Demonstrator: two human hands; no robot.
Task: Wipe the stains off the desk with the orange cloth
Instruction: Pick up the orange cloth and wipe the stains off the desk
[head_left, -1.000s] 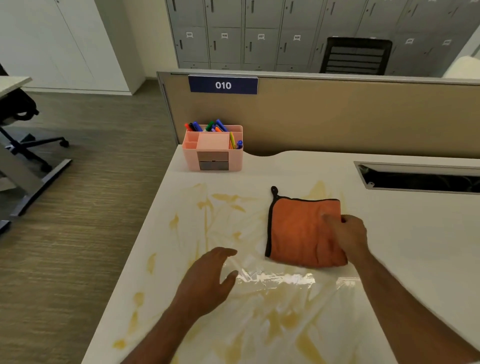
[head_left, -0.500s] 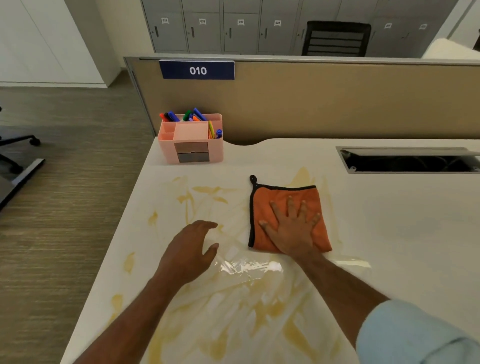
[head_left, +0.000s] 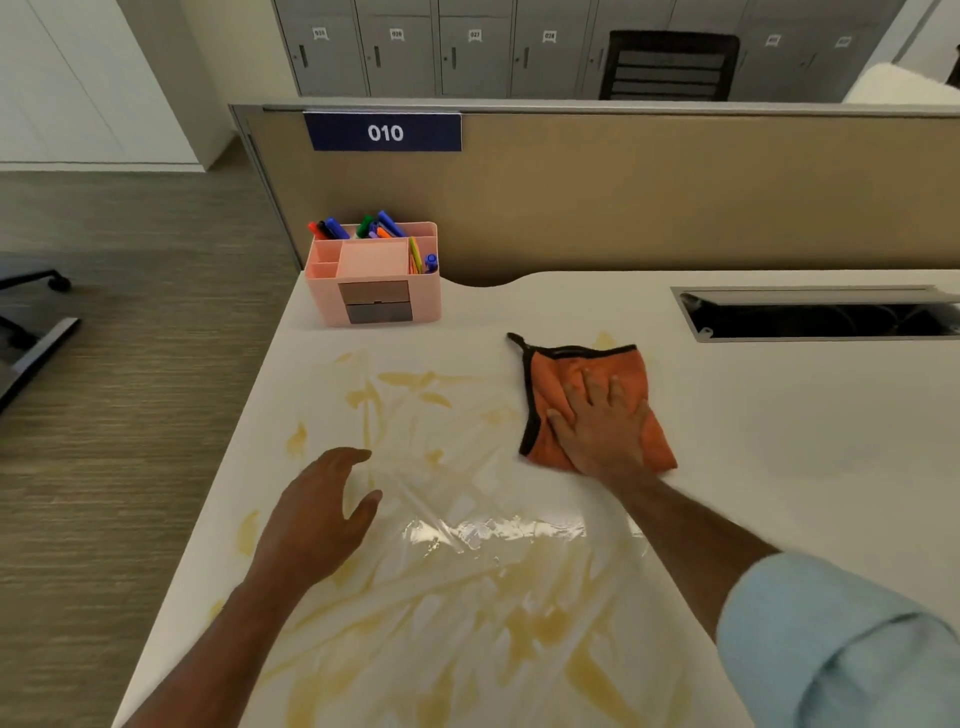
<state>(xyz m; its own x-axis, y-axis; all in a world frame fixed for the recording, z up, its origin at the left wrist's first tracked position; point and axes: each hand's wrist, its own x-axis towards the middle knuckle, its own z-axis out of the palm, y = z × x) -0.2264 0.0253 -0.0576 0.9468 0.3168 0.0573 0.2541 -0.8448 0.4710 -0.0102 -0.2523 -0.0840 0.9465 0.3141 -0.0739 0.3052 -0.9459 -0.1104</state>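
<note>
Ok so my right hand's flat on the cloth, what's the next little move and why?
Probably slide the right hand, pressing the cloth, left and toward you into the yellow stains. The cloth lies at the smears' right edge, and most of them spread left of it and nearer you on the desk. The left hand hovers there, so lift it clear first.

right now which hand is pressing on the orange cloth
The right hand, palm down with fingers spread on the orange cloth. The left hand is off the cloth, over the stains.
</note>
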